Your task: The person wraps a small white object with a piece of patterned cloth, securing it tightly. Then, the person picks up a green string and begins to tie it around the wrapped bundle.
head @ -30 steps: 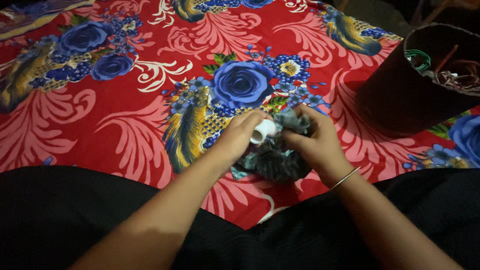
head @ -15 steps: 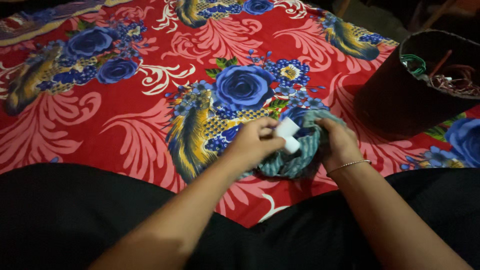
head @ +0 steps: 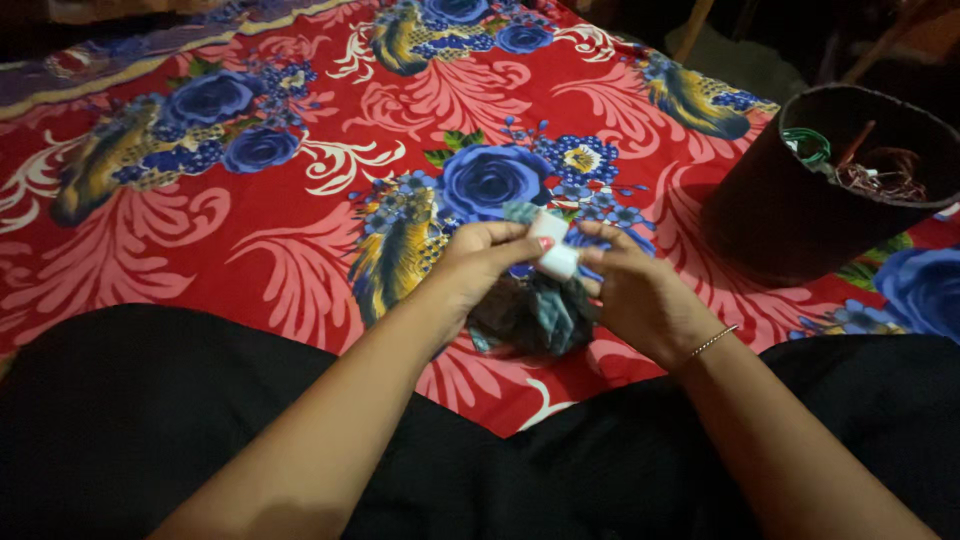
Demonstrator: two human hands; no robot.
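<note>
Two hands work a small white piece over a red floral cloth.

The red cloth with blue roses [head: 250, 260] carries a dark round bucket [head: 790, 215] near its right edge, holding tangled wire and green loops. Near its front edge lies a teal-grey fabric bundle [head: 535, 315]; above it, the left hand [head: 480, 265] and right hand [head: 640, 290] pinch the small white cylinder [head: 555, 250].

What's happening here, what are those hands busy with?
A person seated at a red cloth with blue flowers holds a small white piece between both hands. The left hand pinches it from one side, and the right hand, with a thin bracelet at the wrist, from the other. A bunch of dark teal fabric hangs beneath it, just above the cloth. A dark round bin with odds and ends inside stands to the right.
</note>
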